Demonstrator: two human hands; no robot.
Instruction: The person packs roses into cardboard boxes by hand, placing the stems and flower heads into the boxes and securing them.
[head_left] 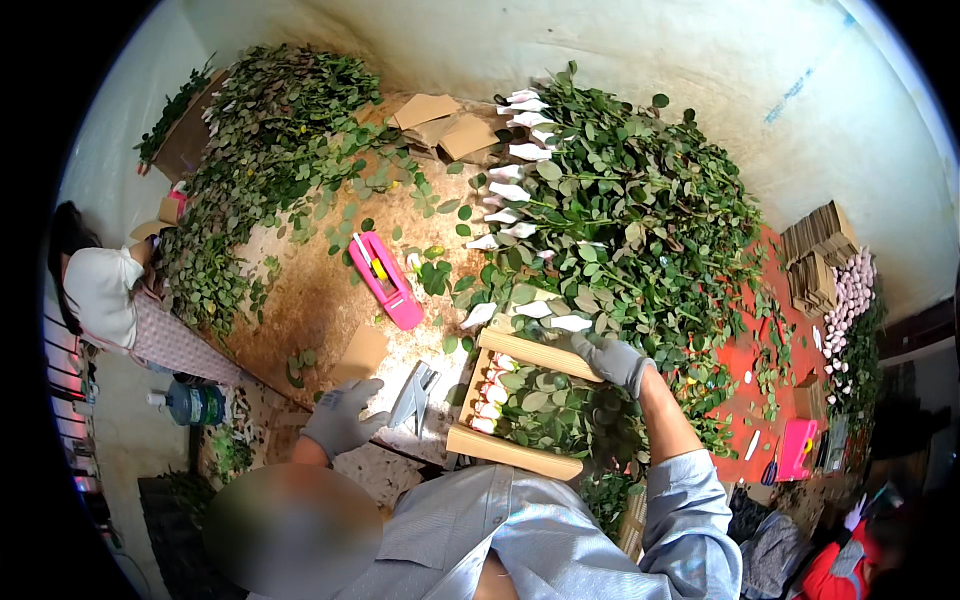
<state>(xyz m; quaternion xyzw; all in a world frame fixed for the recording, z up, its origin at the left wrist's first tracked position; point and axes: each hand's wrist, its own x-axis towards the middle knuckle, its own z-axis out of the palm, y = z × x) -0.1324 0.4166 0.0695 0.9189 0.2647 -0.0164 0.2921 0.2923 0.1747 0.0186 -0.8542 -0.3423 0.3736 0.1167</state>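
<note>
A cardboard wrap [520, 452] with folded-up sides lies in front of me. It frames a row of pale roses with red tinges [488, 396], their leafy stems [560, 402] running to the right. My right hand [618, 364], in a grey glove, grips the far side of the cardboard near its right end. On the other side, my gloved left hand [343, 418] is held with its fingers apart and nothing in it. A grey stapler [413, 398] lies just right of that hand, beside the wrap. Beyond it rests a pink tape dispenser [386, 280].
Leafy roses with white-sleeved heads [640, 190] are heaped at the far right; another leafy pile [280, 130] lies far left. Cardboard pieces [450, 125] sit at the back, one sheet [360, 352] near my left hand. A person [105, 295] stands at the left; stacked cardboard [820, 245] is right.
</note>
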